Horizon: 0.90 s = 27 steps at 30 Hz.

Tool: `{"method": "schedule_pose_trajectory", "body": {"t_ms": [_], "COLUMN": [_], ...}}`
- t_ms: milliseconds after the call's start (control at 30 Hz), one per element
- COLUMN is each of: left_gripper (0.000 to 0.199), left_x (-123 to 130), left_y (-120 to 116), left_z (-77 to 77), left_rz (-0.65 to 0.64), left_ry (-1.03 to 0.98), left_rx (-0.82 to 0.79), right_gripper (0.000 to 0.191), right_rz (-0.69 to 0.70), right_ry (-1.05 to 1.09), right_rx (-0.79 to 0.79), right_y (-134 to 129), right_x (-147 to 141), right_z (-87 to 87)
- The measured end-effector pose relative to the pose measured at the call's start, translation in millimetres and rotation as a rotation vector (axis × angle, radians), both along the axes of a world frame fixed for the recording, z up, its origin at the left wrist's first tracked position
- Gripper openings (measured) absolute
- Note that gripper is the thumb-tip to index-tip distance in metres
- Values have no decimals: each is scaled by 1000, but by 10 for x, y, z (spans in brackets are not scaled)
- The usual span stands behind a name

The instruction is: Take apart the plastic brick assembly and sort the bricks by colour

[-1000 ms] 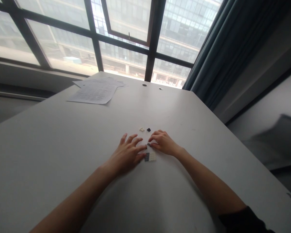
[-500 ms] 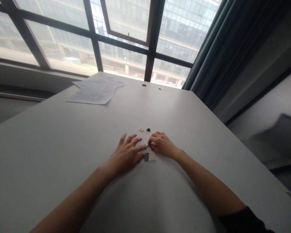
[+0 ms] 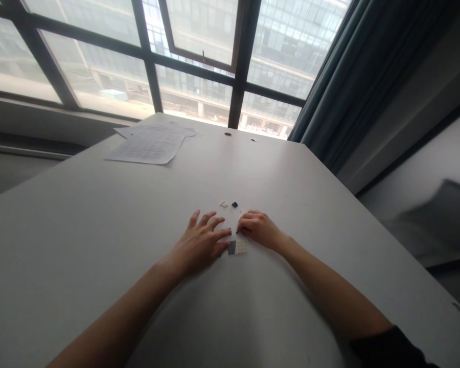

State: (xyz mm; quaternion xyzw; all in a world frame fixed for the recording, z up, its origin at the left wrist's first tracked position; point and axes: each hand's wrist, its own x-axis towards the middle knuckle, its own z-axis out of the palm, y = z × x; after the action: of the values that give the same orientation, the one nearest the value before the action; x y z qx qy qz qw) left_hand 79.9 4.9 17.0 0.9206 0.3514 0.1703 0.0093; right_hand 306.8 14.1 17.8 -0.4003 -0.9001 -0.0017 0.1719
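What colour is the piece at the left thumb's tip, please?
The piece is dark grey; see the head view.

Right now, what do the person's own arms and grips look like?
Each grip is a bare human hand: left hand, right hand, no gloves. The left forearm is bare as far as it shows; the right arm ends in a black sleeve. No watch visible.
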Motion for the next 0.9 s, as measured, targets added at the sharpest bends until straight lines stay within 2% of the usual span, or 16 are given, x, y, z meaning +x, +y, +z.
{"method": "schedule_pose_trajectory", "body": {"t_ms": [267,433,567,900], "left_gripper": [25,25,25,26], "left_x": [4,17,9,8], "left_y": [0,-15,-6,-14], "left_z": [3,25,7,14], "left_rz": [1,7,-1,-29], "left_ry": [-1,7,4,-1], "left_rx": [5,8,7,-8], "right_gripper": [17,20,9,7], "right_rz": [-33,-182,-267,-255], "right_ry": [36,208,229,232], "right_rx": [-52,-48,-103,-128], "right_y": [-59,-149,-188,-196], "right_x": [55,57,9,-94], "right_z": [-15,1,-1,-66]}}
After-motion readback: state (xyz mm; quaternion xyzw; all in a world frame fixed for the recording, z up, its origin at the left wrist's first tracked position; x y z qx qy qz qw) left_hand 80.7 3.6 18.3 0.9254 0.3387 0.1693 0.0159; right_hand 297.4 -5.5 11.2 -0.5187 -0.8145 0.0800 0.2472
